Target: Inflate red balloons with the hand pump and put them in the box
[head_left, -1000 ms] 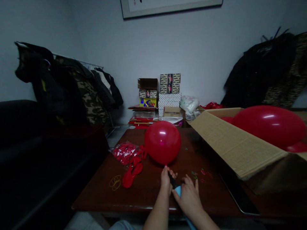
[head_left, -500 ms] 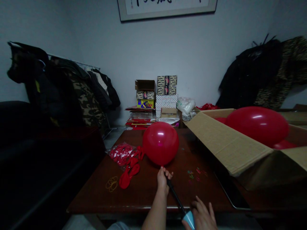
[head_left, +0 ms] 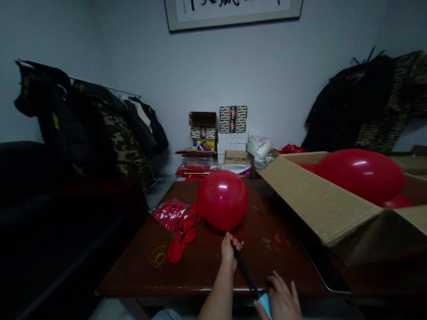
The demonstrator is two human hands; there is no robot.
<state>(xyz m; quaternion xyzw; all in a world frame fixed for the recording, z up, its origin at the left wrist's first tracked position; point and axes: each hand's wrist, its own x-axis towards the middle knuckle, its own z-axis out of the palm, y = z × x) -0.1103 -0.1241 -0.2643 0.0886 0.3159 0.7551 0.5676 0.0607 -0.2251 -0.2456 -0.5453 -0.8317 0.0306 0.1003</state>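
The left hand (head_left: pixel 228 254) is clenched around the neck of one inflated red balloon (head_left: pixel 222 201), at the tip of one black hand pump (head_left: pixel 246 274). The right hand (head_left: pixel 282 298), fingers spread, touches the pump's blue end. The desk (head_left: pixel 207 271) carries one bag of red balloons (head_left: pixel 171 214) and one cardboard box (head_left: pixel 316 200) holding three more balloons (head_left: pixel 360 175).

Bare forearms (head_left: pixel 216 293), pale grey clothing (head_left: pixel 165 316)

One head-worn camera looks forward and down, close over the left hand (head_left: pixel 228 253) and right hand (head_left: pixel 282 298), across the counter (head_left: pixel 203 275) (dim, so the edges seem murky).
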